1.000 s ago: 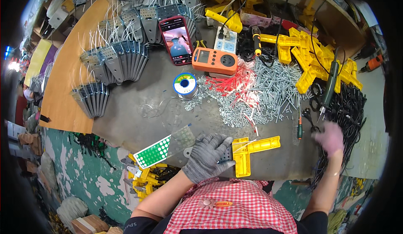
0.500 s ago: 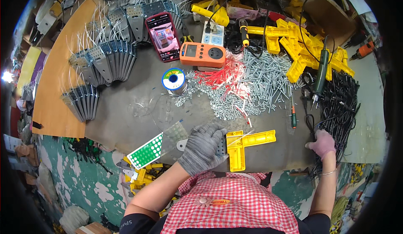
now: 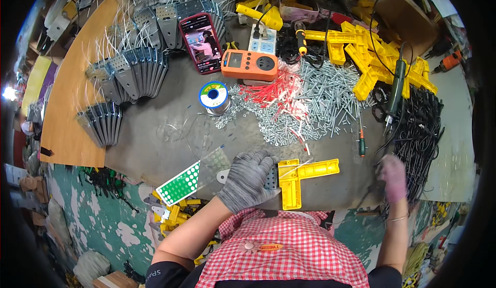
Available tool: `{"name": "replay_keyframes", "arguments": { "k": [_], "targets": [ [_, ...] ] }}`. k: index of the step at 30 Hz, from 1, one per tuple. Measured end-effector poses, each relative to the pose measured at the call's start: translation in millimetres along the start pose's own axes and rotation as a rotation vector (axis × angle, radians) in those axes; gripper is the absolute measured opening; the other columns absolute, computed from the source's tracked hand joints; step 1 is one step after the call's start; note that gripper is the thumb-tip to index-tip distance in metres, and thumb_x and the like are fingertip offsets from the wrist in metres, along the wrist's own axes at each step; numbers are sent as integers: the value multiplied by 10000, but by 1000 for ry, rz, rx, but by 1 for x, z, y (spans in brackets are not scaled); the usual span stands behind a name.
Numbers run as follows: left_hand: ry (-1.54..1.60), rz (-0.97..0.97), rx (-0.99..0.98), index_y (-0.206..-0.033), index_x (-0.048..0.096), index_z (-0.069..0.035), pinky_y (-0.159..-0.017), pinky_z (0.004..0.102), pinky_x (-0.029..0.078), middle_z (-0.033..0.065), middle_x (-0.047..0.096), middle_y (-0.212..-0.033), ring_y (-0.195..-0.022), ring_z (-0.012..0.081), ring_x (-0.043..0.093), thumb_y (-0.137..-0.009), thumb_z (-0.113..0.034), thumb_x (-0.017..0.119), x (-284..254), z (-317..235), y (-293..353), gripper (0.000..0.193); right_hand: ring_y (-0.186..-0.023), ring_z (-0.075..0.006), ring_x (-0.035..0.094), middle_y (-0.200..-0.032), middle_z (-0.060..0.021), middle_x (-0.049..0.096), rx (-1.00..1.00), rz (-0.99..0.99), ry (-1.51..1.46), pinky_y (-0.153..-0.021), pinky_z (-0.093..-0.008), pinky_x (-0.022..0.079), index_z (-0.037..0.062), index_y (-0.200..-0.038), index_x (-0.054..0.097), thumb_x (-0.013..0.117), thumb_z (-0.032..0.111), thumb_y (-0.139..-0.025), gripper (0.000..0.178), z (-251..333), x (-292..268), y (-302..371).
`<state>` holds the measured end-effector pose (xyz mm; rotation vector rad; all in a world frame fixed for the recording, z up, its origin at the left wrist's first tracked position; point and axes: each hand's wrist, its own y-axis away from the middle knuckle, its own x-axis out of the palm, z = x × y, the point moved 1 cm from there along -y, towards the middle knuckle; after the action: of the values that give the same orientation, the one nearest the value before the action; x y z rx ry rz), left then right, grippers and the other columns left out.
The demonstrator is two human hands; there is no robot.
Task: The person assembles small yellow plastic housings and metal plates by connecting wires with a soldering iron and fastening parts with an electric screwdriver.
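My left hand (image 3: 248,180), in a grey knit glove, is closed over a perforated metal plate (image 3: 271,178), pressing it against the end of a yellow plastic T-shaped handle half (image 3: 292,187). The handle's hollow, ribbed side faces up, and a thin white wire (image 3: 295,169) lies across it. Left of the glove, a clear sheet (image 3: 216,161) and a green panel with white dots (image 3: 181,185) lie by the table edge. My right hand (image 3: 393,178), in a pink glove, is blurred beside the bundle of black cords (image 3: 419,133); it appears closed on a black cord, dark strands trailing from it.
Beyond my hands lie a pile of screws (image 3: 325,96), a solder spool (image 3: 214,96), an orange meter (image 3: 249,65) and a phone (image 3: 201,44). Metal plates with white wires (image 3: 106,125) stand at left. Yellow handle parts (image 3: 369,55), a green electric screwdriver (image 3: 396,89) and a small screwdriver (image 3: 362,146) are at right.
My right hand has lifted slightly and turned beside the cord bundle, and the cord and plug above it have shifted. My left hand stays on the plate and yellow handle half.
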<state>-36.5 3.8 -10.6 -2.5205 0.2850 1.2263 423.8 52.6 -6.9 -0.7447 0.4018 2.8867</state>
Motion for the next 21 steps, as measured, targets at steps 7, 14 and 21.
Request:
{"name": "replay_keyframes", "arguments": {
  "k": [7, 14, 21],
  "targets": [
    [-34, -1, -2, -1187, 631, -62, -917, 457, 466, 133, 628, -1136, -1014, 338, 616, -584, -328, 873, 0, 2, 1, 702, -1164, -344, 526, -1147, -110, 627, -717, 649, 607, -1046, -455, 401, 110, -923, 679, 676, 147, -651, 274, 85, 79, 104],
    [-16, 18, -5, -1204, 631, -62, -915, 453, 464, 132, 631, -1127, -1035, 336, 611, -586, -334, 867, -3, -3, 0, 716, -929, -228, 612, -1095, -68, 676, -880, 666, 602, -852, -363, 484, 123, -852, 663, 563, 199, -919, 142, 100, 69, 95],
    [-29, 65, 23, -1232, 621, -71, -924, 461, 454, 131, 629, -1139, -1046, 333, 607, -593, -355, 860, -2, 0, 8, 739, -531, -92, 558, -757, -45, 650, -120, 775, 265, -500, -246, 443, 32, -1002, 660, 514, 188, -1031, 215, 190, 128, 1]
  ]
}}
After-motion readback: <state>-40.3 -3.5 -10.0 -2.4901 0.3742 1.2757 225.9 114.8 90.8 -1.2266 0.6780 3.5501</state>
